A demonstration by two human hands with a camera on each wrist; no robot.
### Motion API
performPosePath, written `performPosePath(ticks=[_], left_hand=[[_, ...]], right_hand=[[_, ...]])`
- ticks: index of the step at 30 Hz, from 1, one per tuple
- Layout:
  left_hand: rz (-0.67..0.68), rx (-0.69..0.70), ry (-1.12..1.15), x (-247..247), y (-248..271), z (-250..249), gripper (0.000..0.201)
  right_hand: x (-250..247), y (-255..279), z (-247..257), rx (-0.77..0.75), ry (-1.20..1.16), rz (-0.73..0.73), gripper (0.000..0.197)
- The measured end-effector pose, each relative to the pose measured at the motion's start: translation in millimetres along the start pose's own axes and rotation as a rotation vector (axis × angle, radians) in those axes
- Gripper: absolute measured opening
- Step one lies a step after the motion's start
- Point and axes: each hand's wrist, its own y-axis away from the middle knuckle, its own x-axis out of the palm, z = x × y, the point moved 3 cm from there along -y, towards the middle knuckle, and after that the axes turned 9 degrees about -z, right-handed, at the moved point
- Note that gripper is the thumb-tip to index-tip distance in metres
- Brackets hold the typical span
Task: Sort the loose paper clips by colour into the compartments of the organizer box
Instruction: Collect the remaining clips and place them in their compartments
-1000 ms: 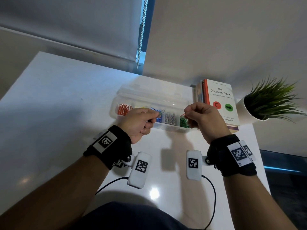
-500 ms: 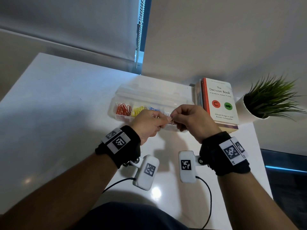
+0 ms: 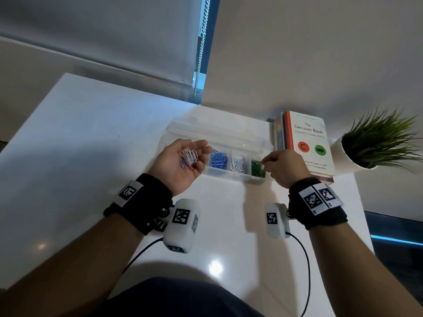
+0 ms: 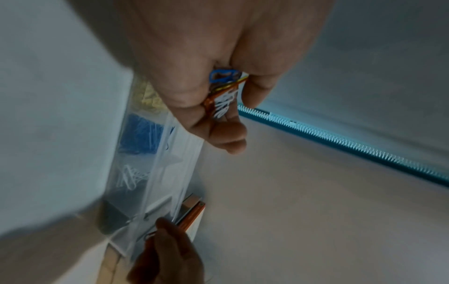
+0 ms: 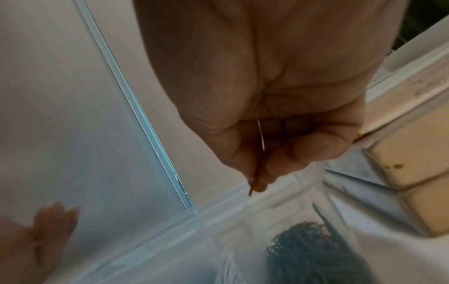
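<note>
- Our left hand (image 3: pixel 183 162) lies palm up over the left end of the organizer box (image 3: pixel 231 177), fingers loosely cupped, cradling a small heap of mixed paper clips (image 3: pixel 189 157): white, orange, blue, and a yellow one showing in the left wrist view.
- Our right hand (image 3: pixel 282 167) hovers over the right end of the box, fingers curled in, thumb and forefinger pinching one orange clip (image 5: pixel 256 176) that points down from the fingertips.
- The box is clear plastic and stands on the white table (image 3: pixel 91 156) with its lid (image 3: pixel 219 131) folded back behind it.
- In the compartments we see blue clips (image 3: pixel 218 157), white clips (image 3: pixel 238 163) next to them and green clips (image 3: pixel 257 168) at the right end; yellow clips (image 4: pixel 149 98) show in the left wrist view, past the blue ones.
- The pinched orange clip hangs above the green compartment; we cannot tell whether it touches the box.
- A book (image 3: pixel 306 143) lies just right of the box, and a potted plant (image 3: pixel 375 143) stands beyond it.
- A bead chain (image 3: pixel 201 46) hangs by the wall behind the table.
</note>
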Motion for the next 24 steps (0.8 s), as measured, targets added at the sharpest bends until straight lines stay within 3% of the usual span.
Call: performPosePath(ticks=[5,12,19,24], left_hand=[[-0.041,0.126,0.133,-28.1,10.5,-26.4,0.032],[-0.025,0.294,0.326,-55.8,24.0,-68.5,0.036],[0.023,0.240,0.239,-58.9,30.1,-68.8,0.040],[0.041,0.178,0.225,-60.5,26.6,-63.5,0.043]], right_hand=[[-4.5,4.1,19.6,-0.072,-0.100,-0.084,0.015],[29.7,11.3,101.9,-0.195,-0.323,0.008,0.025],[75.4,13.8,159.7,-0.218,-0.272,0.090,0.023],[83.1,17.5,168.9,-0.189,-0.299,0.099,0.016]])
